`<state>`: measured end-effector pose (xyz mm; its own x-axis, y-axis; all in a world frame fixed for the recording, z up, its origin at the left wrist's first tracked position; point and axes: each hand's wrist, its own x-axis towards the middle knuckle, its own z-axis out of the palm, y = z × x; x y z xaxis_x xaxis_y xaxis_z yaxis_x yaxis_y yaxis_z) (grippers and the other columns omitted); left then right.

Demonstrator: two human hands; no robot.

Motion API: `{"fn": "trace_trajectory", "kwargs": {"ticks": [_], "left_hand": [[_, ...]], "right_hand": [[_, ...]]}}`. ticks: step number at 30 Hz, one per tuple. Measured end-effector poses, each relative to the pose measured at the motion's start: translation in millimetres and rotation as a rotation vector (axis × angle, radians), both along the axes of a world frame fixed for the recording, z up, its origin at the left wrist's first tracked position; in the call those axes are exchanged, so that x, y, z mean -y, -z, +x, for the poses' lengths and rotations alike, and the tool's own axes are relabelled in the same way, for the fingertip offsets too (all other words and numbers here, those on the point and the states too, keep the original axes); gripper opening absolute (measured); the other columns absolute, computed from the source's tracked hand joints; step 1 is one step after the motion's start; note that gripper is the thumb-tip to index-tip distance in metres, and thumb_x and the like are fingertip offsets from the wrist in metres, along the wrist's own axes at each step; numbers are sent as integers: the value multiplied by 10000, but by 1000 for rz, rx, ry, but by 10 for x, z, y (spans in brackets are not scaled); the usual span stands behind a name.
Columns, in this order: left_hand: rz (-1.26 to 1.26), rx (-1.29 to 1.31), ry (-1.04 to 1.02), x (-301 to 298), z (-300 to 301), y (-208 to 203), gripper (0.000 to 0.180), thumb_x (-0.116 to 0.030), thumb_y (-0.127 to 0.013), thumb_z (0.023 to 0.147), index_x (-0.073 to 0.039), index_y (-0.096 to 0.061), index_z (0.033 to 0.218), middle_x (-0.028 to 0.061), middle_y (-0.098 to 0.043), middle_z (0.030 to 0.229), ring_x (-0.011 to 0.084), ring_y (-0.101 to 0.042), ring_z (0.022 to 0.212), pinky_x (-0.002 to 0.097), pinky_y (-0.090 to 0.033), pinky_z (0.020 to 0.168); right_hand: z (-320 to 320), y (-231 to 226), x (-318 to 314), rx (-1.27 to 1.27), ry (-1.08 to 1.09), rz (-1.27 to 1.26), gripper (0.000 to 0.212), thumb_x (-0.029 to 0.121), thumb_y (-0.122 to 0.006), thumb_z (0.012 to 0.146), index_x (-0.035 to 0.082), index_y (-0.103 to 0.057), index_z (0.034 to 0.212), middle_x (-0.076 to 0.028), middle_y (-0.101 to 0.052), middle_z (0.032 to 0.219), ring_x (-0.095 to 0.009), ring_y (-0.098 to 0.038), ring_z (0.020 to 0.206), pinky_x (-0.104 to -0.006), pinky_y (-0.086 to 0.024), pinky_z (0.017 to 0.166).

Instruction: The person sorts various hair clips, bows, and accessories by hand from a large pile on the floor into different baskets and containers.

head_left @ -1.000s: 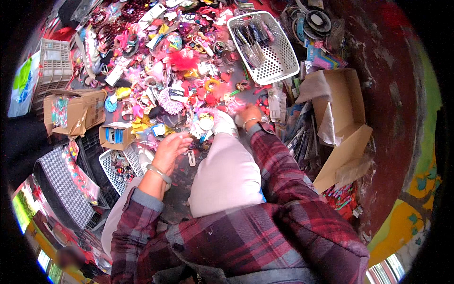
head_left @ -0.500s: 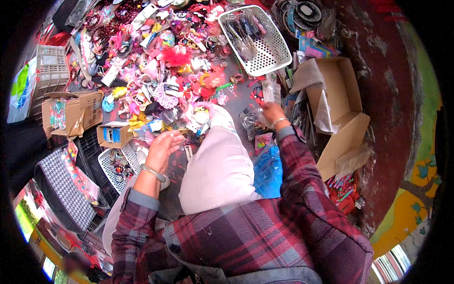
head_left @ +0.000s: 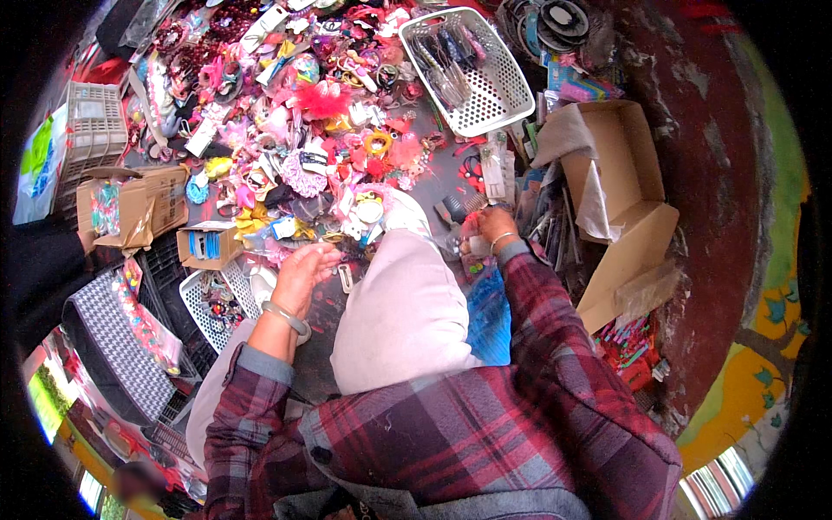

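Observation:
My left hand (head_left: pixel 299 273) is raised left of my knee, palm partly up. Its fingers are stretched out loosely, with nothing in them. Right of my knee, my right hand (head_left: pixel 496 225) is closed on the edge of a clear plastic packet (head_left: pixel 472 234) with reddish contents too blurred to name. Beside it lies a dark comb-like thing (head_left: pixel 451 209). A blue plastic bag (head_left: pixel 490 316) sits below the right hand, next to my thigh. In front of me spreads a large pile of colourful hair accessories (head_left: pixel 303 165), mostly pink and red.
A white perforated basket (head_left: pixel 490 113) holding packaged items stands at the far right. An open cardboard box (head_left: pixel 646 165) is to the right. On the left are small cardboard boxes (head_left: pixel 160 208), another white basket (head_left: pixel 195 299) and a grey crate (head_left: pixel 95 130). A dark sleeve (head_left: pixel 43 269) shows at far left.
My right hand has come nearer to me and slightly left, now with the reddish packet. My left hand has barely moved. A dark sleeve and hand have come in beside the left cardboard box.

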<state>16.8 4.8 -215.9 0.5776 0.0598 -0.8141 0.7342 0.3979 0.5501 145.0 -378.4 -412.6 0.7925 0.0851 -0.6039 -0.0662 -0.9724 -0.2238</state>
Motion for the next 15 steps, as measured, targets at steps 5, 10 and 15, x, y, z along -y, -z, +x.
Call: {"fn": "trace_trajectory", "kwargs": {"ticks": [5, 10, 15], "left_hand": [[20, -38, -11, -2, 38, -36, 286, -206, -453, 894, -6, -523, 1085, 94, -615, 985, 135, -581, 868, 242, -446, 752], [20, -29, -18, -52, 97, -35, 288, -206, -453, 890, -8, -523, 1087, 98, -613, 992, 140, -576, 899, 239, -435, 763], [23, -20, -34, -56, 64, -59, 281, -203, -454, 886, -11, -528, 1077, 98, -614, 991, 143, -577, 896, 250, -435, 772]], "right_hand": [[221, -391, -287, 251, -588, -179, 188, 147, -458, 815, 151, -532, 988, -120, -565, 836, -295, -605, 720, -388, -502, 618], [357, -326, -293, 307, -775, -151, 167, 104, -474, 794, 140, -546, 941, -90, -518, 844, -290, -584, 756, -370, -511, 647], [521, -109, -229, 183, -776, -64, 130, 146, -549, 739, 108, -612, 846, -105, -549, 860, -300, -593, 790, -388, -501, 676]]}}
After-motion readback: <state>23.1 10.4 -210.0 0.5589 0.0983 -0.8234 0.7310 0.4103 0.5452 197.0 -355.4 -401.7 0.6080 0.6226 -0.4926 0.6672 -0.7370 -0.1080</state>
